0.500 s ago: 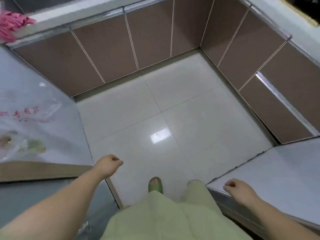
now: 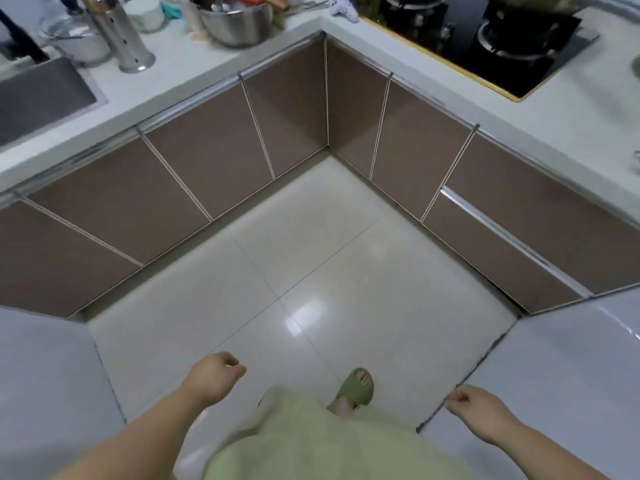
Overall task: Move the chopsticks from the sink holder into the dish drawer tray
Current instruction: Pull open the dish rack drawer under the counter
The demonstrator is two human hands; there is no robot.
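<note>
Steel holder (image 2: 119,36) well beyond left hand (image 2: 214,375)

Glossy pale tiled floor (image 2: 311,271), brown cabinets (image 2: 207,161) (L-shaped run), white countertop (image 2: 194,71), black hob (image 2: 485,46)

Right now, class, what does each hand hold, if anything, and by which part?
Nothing. The left hand and the right hand both hang empty, fingers loosely curled, away from the metal holder by the sink.

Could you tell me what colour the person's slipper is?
The slipper is olive green, clearest in the head view.
</note>
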